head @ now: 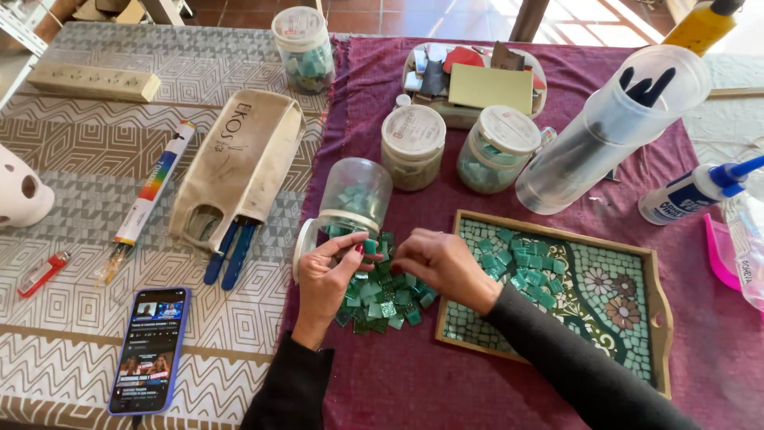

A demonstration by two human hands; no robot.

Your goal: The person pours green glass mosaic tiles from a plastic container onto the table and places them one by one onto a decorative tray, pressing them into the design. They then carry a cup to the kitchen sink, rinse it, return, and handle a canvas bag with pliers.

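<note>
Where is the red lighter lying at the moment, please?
In the head view, the red lighter lies at the far left on the patterned cloth, up and to the left of the phone and left of the rainbow-striped tube.

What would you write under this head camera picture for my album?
Two hands, left hand and right hand, pick through a pile of green mosaic tiles beside a partly tiled wooden tray.

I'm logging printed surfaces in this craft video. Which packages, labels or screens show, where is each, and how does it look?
Smartphone: lower left on the patterned cloth, blue case, screen lit with video thumbnails.
Glue bottle: right edge, lying down, white with blue label and nozzle.
Two lidded jars: above the hands, round, pale printed lids.
Canvas pouch: left of centre, beige, dark lettering.
Slim box: beside pouch, white, rainbow stripe.
</note>
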